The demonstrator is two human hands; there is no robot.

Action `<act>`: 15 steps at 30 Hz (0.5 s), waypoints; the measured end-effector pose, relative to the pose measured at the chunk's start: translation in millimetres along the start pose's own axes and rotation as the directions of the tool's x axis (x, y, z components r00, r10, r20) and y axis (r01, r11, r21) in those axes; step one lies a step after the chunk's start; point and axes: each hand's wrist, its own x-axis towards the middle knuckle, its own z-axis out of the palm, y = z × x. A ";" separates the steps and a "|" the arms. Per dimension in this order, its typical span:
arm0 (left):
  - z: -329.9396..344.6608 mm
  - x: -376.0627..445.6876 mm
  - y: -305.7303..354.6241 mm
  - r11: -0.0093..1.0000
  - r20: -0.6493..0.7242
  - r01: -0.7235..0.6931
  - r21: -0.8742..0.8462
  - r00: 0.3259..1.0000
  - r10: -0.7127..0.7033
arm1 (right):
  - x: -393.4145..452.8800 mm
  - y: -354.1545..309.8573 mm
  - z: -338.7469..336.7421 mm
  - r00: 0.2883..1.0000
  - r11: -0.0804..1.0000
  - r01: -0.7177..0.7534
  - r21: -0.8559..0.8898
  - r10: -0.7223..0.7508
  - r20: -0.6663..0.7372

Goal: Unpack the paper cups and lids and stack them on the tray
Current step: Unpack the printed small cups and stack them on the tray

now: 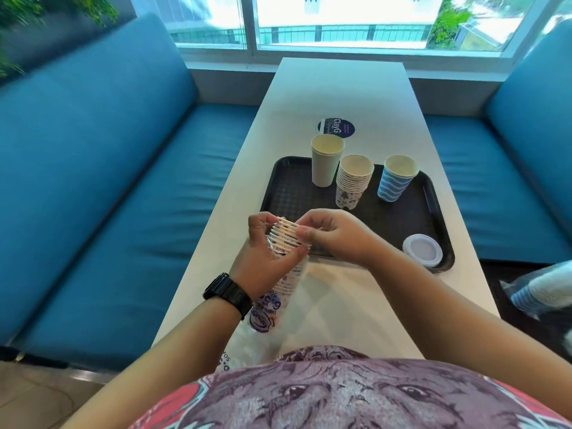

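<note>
Both hands are busy with one thing — a long stack of small paper cups [286, 239] that is partly inside a clear plastic sleeve [269, 308]. The left hand [263, 261] is wrapped around the middle of the stack, fingers curled round it. The right hand [328, 235] pinches the rims at the open top end with its thumb and fingertips.

The stack lies tilted. Its long line runs from near the person's body, where the printed sleeve trails down onto the counter [337, 97], up and away toward the black tray [433, 205]. So the open mouths point at the tray, and the tray is just past the hands, ahead and a bit to the right.

On the tray stand a tall plain cup [326, 161], a stack of patterned cups [353, 181] and a blue striped cup stack [396, 178], with a white lid [422, 249] at the near right corner.

The right hand is nearer the tray. I think it will pull the cups out forward while the left hand holds the sleeve back — there is a bare spot on the near left part of the tray for them.
</note>
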 end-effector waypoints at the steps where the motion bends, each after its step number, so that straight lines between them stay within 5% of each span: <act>1: 0.0 -1.0 0.7 1.000 -0.002 -0.003 0.005 1.000 0.003 | -1.7 -0.1 2.7 1.000 1.000 -0.006 -0.001 0.006 0.005; 10: -6.0 -12.6 10.1 0.999 0.026 -0.027 0.026 0.999 0.026 | -18.6 -13.2 4.8 1.000 1.000 -0.023 -0.017 0.023 -0.017; 15: -8.3 -17.1 10.6 0.999 0.005 -0.039 0.012 0.999 0.039 | -25.7 -21.5 8.7 0.995 0.977 0.006 -0.212 -0.027 -0.099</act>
